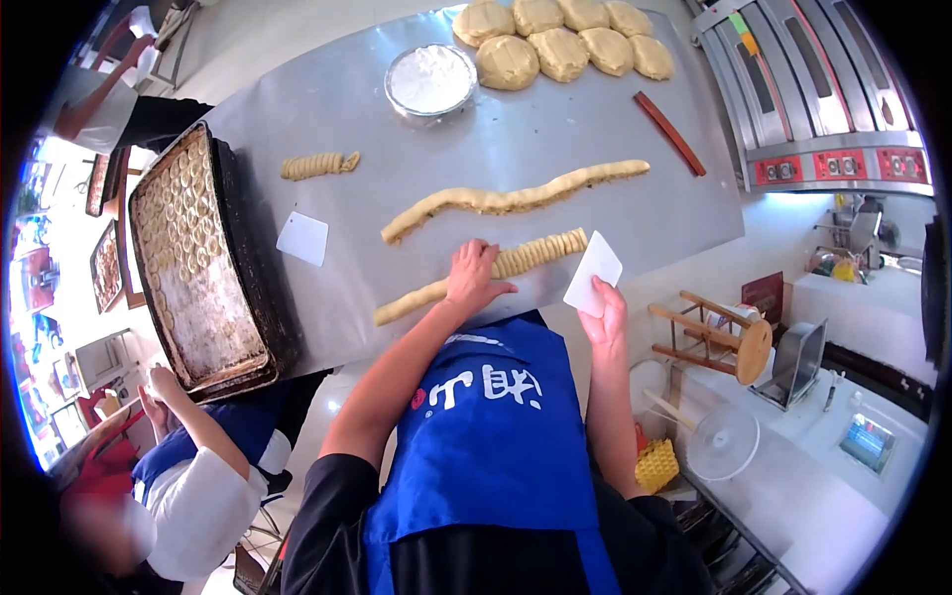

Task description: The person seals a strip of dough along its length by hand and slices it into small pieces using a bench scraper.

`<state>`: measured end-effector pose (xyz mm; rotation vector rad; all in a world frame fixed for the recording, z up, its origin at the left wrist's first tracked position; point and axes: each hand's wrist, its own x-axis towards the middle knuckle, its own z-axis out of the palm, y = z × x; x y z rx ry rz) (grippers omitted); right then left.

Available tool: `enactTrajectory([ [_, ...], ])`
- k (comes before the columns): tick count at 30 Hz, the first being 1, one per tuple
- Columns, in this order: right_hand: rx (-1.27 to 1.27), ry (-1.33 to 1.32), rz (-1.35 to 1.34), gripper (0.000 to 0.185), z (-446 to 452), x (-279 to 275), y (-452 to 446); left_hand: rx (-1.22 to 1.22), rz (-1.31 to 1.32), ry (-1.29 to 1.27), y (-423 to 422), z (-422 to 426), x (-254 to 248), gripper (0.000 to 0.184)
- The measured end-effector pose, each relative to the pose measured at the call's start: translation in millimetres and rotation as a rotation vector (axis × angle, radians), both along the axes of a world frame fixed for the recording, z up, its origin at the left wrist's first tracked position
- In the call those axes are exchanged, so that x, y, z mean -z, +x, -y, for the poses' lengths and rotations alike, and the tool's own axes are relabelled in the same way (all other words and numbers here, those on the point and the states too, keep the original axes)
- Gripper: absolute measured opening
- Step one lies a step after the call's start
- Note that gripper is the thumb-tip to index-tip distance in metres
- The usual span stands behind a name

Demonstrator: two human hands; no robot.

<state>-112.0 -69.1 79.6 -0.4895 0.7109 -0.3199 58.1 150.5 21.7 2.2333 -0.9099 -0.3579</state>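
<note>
My left hand (474, 280) lies over a long dough roll (412, 300) near the table's front edge, fingers curled across it and thumb pointing right. Right of that hand the roll is cut into thin slices (540, 253) still in a row; the part to its left is whole. My right hand (606, 315) grips a white dough scraper (595, 273), its blade by the roll's right end. Behind lies a second dough roll (506, 201), with darker filling showing along its lower side. A short sliced roll (317, 166) and another white scraper (302, 238) lie further left.
Several large dough pieces (562, 55) and a bowl of white powder (430, 79) sit at the back. A reddish-brown stick (669, 134) lies at right. A baking tray (220, 342) with rows of dough pieces stands left, near another person (203, 496). A wooden stool (752, 349) stands right.
</note>
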Motion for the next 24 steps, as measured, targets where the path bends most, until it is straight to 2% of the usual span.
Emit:
enactTrajectory([
  [2, 0.021, 0.011, -0.019, 0.043, -2.0, 2.6, -8.7, 0.029, -0.010, 0.010, 1.1, 5.1, 20.9, 0.074],
  [7, 0.044, -0.006, -0.057, 0.040, -0.5, 7.7, -13.5, 0.107, -0.105, 0.090, 11.9, 12.0, 19.4, 0.077],
  [9, 0.097, -0.004, -0.092, 0.043, -0.3, 12.8, -17.9, -0.017, -0.229, -0.031, 9.6, 13.9, 12.7, 0.076],
  [12, 0.207, 0.034, -0.151, 0.046, 0.5, 12.1, -22.0, 0.104, -0.083, -0.068, 9.9, 11.0, 25.2, 0.078],
  [14, 0.264, 0.072, -0.179, 0.047, -3.2, 13.5, -24.7, 0.077, -0.146, -0.085, 9.3, 8.8, 23.0, 0.074],
  [16, 0.119, -0.243, -0.271, 0.046, -10.2, 20.2, -24.5, 0.036, -0.211, -0.098, 3.8, 5.0, 17.8, 0.069],
  [17, 0.114, -0.238, -0.273, 0.046, -16.0, 23.7, -23.8, -0.057, -0.207, -0.110, -0.2, 0.0, 14.0, 0.062],
  [18, 0.025, -0.426, -0.384, 0.041, -27.2, 15.0, -13.4, -0.145, -0.200, -0.123, -0.5, -2.9, 12.6, 0.055],
  [19, -0.063, -0.612, -0.496, 0.036, -39.1, 9.2, -5.7, -0.142, -0.201, -0.117, 0.6, -8.5, 17.7, 0.055],
  [21, -0.111, -0.658, -0.492, 0.030, -54.7, 6.0, 8.2, -0.077, -0.207, -0.091, 3.2, -21.7, 27.7, 0.034],
  [22, -0.163, -0.713, -0.483, 0.024, -60.6, 7.3, 14.8, -0.076, -0.211, -0.088, 3.7, -21.9, 24.7, 0.034],
  [24, -0.150, -0.723, -0.481, 0.022, -67.3, 5.5, 21.9, -0.103, -0.187, -0.088, 3.0, -18.7, 20.3, 0.021],
])
